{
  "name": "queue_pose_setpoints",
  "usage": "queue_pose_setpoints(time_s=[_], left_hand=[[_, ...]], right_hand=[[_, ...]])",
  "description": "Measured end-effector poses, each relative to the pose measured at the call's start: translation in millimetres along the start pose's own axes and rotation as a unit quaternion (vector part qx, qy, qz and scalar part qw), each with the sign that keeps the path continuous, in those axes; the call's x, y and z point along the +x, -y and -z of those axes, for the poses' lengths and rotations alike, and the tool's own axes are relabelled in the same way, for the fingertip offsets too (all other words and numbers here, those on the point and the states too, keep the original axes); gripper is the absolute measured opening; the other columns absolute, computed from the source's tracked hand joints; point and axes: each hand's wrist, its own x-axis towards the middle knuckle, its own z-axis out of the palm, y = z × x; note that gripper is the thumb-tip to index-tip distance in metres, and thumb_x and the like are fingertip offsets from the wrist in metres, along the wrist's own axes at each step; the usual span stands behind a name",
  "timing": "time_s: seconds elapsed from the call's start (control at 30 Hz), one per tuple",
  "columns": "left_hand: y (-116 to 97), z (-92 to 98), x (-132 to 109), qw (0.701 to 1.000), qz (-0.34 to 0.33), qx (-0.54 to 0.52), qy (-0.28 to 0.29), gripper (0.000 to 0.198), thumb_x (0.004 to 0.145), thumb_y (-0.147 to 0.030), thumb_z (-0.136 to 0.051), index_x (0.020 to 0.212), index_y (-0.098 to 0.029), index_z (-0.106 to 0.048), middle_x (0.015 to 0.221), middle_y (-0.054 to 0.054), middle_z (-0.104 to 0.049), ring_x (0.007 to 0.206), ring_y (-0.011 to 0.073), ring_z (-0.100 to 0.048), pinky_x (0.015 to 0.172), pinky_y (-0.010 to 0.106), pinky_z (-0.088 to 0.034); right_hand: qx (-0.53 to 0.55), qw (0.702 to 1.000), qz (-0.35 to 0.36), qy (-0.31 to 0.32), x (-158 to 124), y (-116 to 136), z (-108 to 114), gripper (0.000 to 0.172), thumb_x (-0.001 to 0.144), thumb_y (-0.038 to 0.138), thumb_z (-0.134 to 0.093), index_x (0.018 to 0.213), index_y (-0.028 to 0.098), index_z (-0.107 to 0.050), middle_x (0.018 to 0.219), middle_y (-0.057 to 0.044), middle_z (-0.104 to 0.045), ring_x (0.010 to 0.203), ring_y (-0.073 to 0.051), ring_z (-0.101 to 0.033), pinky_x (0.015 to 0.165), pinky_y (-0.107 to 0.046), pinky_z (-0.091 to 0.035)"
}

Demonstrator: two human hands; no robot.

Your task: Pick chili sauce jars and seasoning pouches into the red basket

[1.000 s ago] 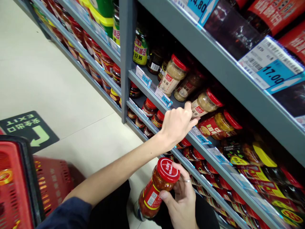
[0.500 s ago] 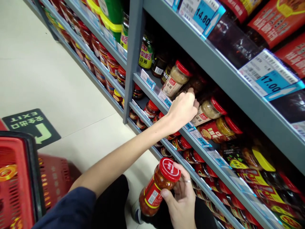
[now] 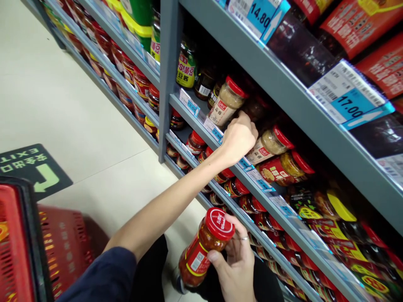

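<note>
My left hand [image 3: 238, 136] reaches into the middle shelf [image 3: 201, 119], fingers curled round a shaded jar [image 3: 254, 109] standing behind the front row; the fingertips are hidden. A red-lidded jar of beige paste [image 3: 226, 102] stands just left of the hand. Another such jar [image 3: 267, 144] lies tilted to its right. Lower down, my right hand [image 3: 236, 265] grips a red-lidded jar of chilli sauce [image 3: 204, 248], held tilted over my lap. A ring shows on one finger.
Grey shelves packed with jars and red packets run along the right. Blue price tags read 14.80 [image 3: 261, 14] and 17.00 [image 3: 349, 105]. A red shopping basket [image 3: 22, 247] stands at the lower left, beside a green exit sticker [image 3: 31, 167] on the pale floor.
My left hand has moved from the shelf's front edge up and deeper in, and its fingers have closed on the shaded jar. The right hand with the chilli sauce jar has barely moved.
</note>
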Motion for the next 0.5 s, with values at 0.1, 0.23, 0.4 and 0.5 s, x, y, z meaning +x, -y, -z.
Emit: queue_pose_setpoints(time_s=[0.1,0.23,0.4,0.5], left_hand=[[1.3,1.5,-0.9,1.000,-0.012,0.009,0.006,0.026,0.101,-0.024,-0.043,0.113,-0.013,-0.064,0.108,0.018,-0.073,0.114,0.0304,-0.068,0.099,0.038,-0.052],[3.4,2.9,-5.3,0.999,-0.034,0.000,0.021,0.029,0.101,-0.025,-0.043,0.115,-0.012,-0.065,0.111,0.018,-0.073,0.116,0.0291,-0.067,0.101,0.039,-0.050],[3.6,9.6,-5.5,0.999,-0.036,-0.021,0.019,0.029,0.100,-0.019,-0.044,0.115,-0.008,-0.066,0.111,0.020,-0.073,0.112,0.0284,-0.068,0.100,0.040,-0.050],[3.4,14.1,-6.1,0.998,-0.047,-0.037,0.022,0.028,0.099,-0.017,-0.043,0.107,-0.009,-0.069,0.107,0.018,-0.075,0.105,0.0266,-0.069,0.096,0.038,-0.052]], right_hand=[[-0.005,1.000,-0.003,0.009,-0.9,-2.9,1.4,0.070,0.081,0.028,-0.087,0.142,0.025,-0.053,0.137,-0.012,-0.069,0.122,-0.026,-0.070,0.101,-0.036,-0.060],[-0.008,1.000,-0.006,0.009,-1.9,-3.8,2.2,0.070,0.080,0.026,-0.087,0.142,0.028,-0.053,0.141,-0.010,-0.067,0.124,-0.024,-0.068,0.102,-0.033,-0.059],[-0.014,1.000,-0.004,0.007,-0.5,-3.3,1.3,0.070,0.079,0.025,-0.088,0.140,0.026,-0.055,0.136,-0.011,-0.070,0.123,-0.026,-0.069,0.100,-0.035,-0.061],[-0.010,1.000,0.004,-0.002,1.9,-0.6,-3.0,0.068,0.077,0.026,-0.090,0.137,0.025,-0.059,0.130,-0.011,-0.073,0.118,-0.026,-0.072,0.097,-0.034,-0.062]])
